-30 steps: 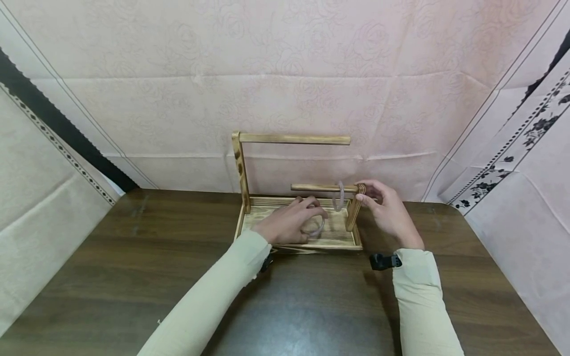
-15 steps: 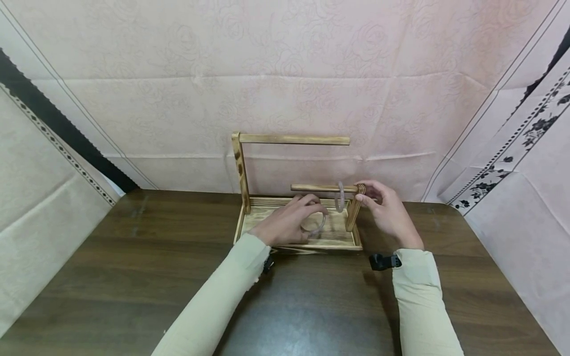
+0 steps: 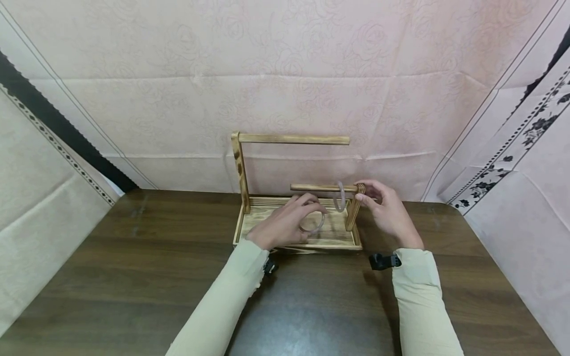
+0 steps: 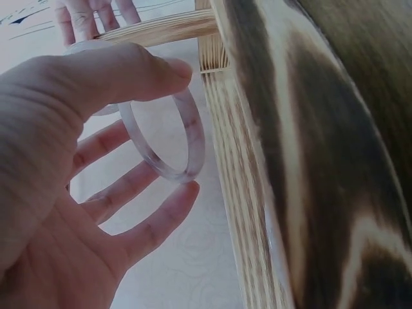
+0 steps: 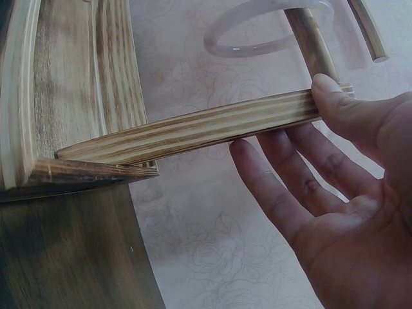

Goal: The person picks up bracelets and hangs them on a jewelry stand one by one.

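Bangle (image 4: 196,135) is pale, translucent, with faint brownish flecks — held between thumb and fingertips of the left hand (image 3: 285,221), above the wooden tray (image 3: 320,246). Second bangle (image 5: 248,50), milky and glossy, hangs round the lower rod (image 3: 313,188). Right hand (image 3: 388,210) pinches the short post (image 5: 212,125) — streaky brown grain — near its top.

**Mostly pairs, two singles**

Grips: two, the left grip (image 3: 289,217) and the right grip (image 3: 385,207). Rings: two, a pinched ring (image 4: 196,138) in the left grip, a hung ring (image 5: 233,51) just beside the right. Wooden posts: two, a far post (image 3: 242,173) beyond the left grip, a gripped post (image 3: 354,212) in the right. Bars: two, a long bar (image 3: 294,139) beyond the left grip, a short bar (image 3: 313,188) reaching leftward from the right. Tray (image 3: 329,237): one, under the left grip. Bench (image 3: 133,277): one, below both.
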The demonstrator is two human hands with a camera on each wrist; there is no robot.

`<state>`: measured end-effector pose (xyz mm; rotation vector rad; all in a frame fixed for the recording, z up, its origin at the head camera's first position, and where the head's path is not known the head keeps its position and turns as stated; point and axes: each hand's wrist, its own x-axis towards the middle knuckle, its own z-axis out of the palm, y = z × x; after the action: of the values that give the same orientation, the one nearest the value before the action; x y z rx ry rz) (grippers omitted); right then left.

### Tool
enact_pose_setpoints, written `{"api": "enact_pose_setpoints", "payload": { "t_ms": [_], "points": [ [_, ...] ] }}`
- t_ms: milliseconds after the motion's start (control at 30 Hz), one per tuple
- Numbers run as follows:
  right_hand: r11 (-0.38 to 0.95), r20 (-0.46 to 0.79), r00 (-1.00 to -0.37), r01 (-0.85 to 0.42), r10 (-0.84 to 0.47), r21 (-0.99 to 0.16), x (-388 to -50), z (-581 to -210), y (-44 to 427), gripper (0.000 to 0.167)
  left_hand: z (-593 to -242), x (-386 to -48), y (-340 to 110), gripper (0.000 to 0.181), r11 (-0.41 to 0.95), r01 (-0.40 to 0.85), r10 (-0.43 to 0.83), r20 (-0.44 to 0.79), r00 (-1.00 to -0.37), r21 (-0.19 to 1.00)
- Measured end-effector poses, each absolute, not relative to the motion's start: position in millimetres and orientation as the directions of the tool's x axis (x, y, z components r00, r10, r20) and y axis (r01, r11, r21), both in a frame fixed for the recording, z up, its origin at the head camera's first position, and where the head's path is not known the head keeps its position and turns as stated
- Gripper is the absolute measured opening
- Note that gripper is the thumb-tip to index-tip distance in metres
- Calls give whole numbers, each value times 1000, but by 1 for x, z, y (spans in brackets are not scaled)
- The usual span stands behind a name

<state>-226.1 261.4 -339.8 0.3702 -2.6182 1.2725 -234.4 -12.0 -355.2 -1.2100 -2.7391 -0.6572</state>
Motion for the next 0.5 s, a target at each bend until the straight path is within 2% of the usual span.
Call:
{"api": "enact_pose_setpoints", "payload": {
  "t_ms": [300,500],
  "points": [
    [596,303,-943,-322,-137,-735,-227,-342,261,32,-354,-231,-18,71,596,706,669,250,-700,383],
    [607,304,-943,-321,-134,-727,-227,-343,262,31,-355,-229,-21,60,572,729,670,298,-680,377]
  ]
}}
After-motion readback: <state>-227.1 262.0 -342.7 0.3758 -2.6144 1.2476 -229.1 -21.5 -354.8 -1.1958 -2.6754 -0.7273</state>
